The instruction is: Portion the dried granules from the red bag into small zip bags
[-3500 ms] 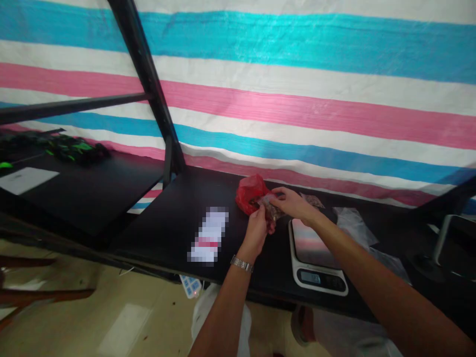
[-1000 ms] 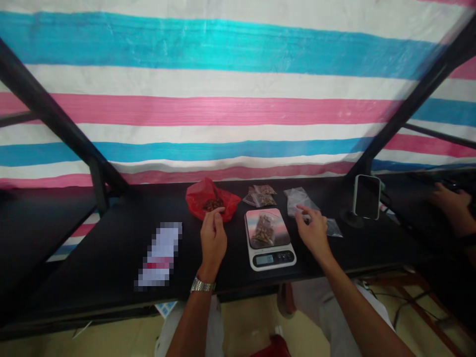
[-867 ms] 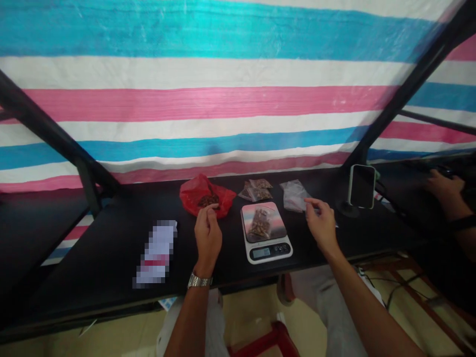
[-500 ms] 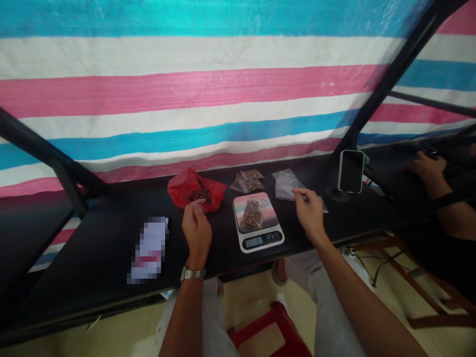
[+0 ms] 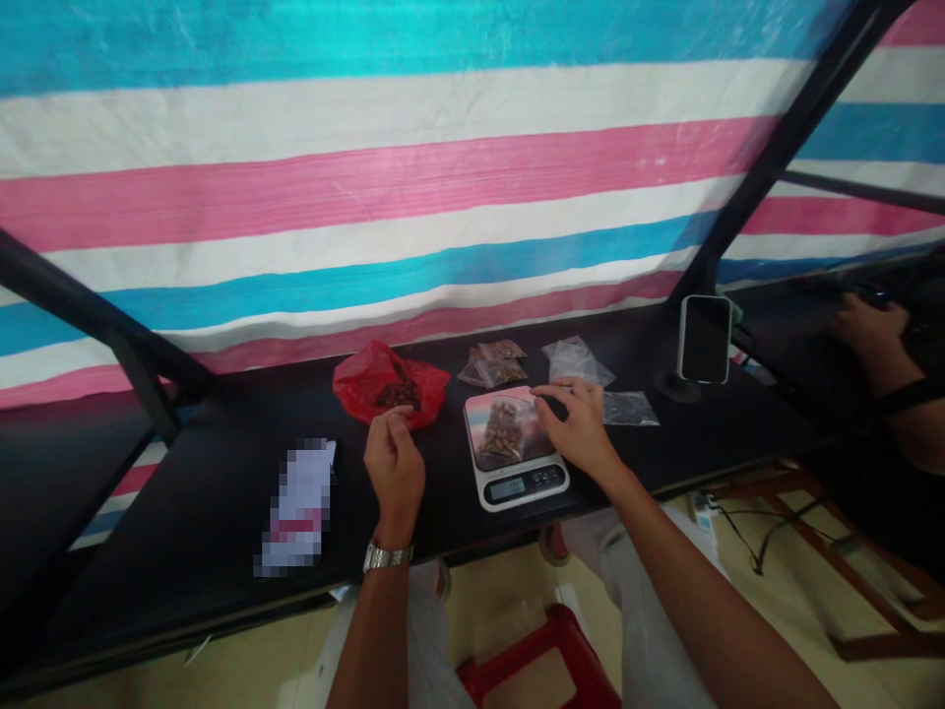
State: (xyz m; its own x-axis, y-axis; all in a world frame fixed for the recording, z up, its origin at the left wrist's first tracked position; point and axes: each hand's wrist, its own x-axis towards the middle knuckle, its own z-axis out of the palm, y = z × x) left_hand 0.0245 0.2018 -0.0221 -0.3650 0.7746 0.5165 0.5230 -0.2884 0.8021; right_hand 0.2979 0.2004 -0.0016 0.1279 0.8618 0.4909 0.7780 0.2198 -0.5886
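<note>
A digital kitchen scale with a lit display carries a clear plastic bag of brown pieces. My right hand is over the right side of the scale, thumb and fingers apart, with its fingertips close to that bag; I cannot tell if they touch it. At the front edge of an open red plastic bag, which holds dark brown pieces, is my left hand. Its fingers are curled and pressed together, and whatever they hold is too small to make out.
Behind the scale lie several filled clear bags. A stack of flat clear bags and a single clear bag lie to the right. A phone on a stand stands farther right. A blurred-out phone-like item lies left. Another person's hand is at far right.
My right hand has moved left from the flat clear bags to the scale's right side. A single clear bag now shows where it was. My left hand stays by the red bag.
</note>
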